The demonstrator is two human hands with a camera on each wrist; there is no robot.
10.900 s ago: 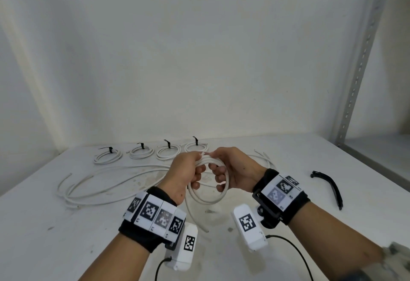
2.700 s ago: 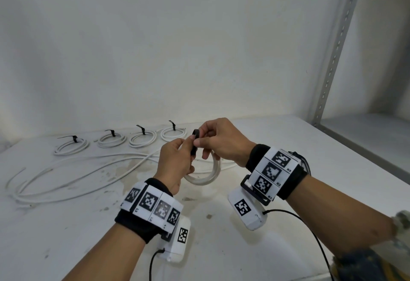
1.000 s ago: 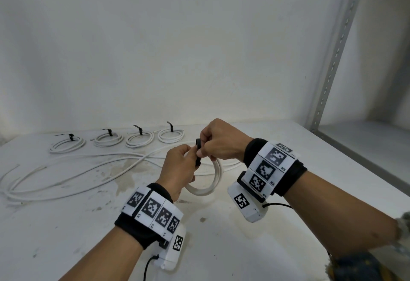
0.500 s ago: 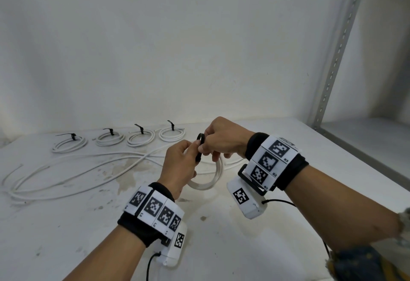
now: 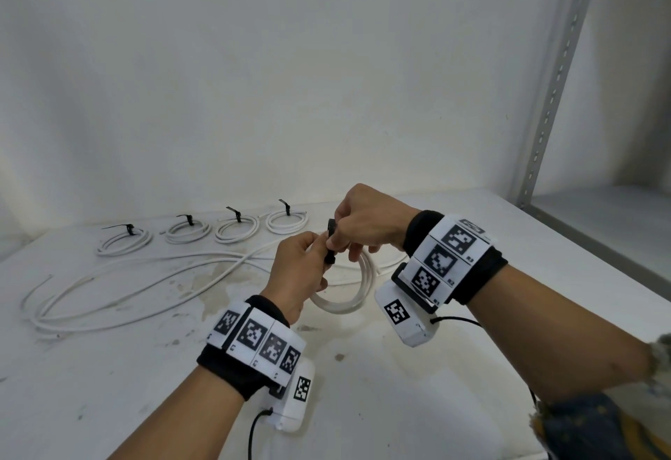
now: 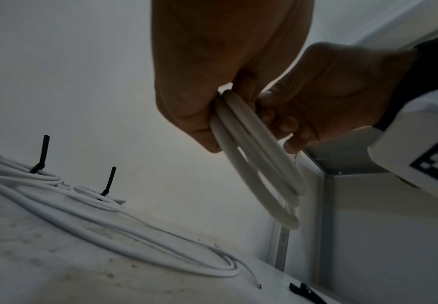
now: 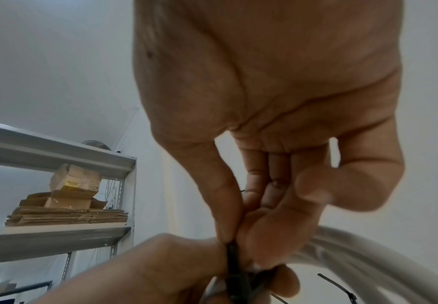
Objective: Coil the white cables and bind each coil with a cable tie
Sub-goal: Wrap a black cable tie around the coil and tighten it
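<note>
A small coil of white cable (image 5: 357,294) hangs above the table between both hands. My left hand (image 5: 303,271) grips the coil's top, its strands (image 6: 254,156) running out under the curled fingers. My right hand (image 5: 357,227) pinches a black cable tie (image 5: 330,242) between thumb and forefinger at the top of the coil, the tie (image 7: 234,267) passing down where both hands meet. A long loose white cable (image 5: 145,289) lies spread on the table to the left.
Several tied coils (image 5: 236,229) with black ties stand in a row along the back wall. A spare black tie (image 6: 306,293) lies on the table to the right. A metal shelf upright (image 5: 555,78) rises at the right. The white table (image 5: 399,405) is stained.
Both hands stay together at the coil's top. Over the last second the right hand has shifted its pinch slightly along the black tie; the coil hangs as before.
</note>
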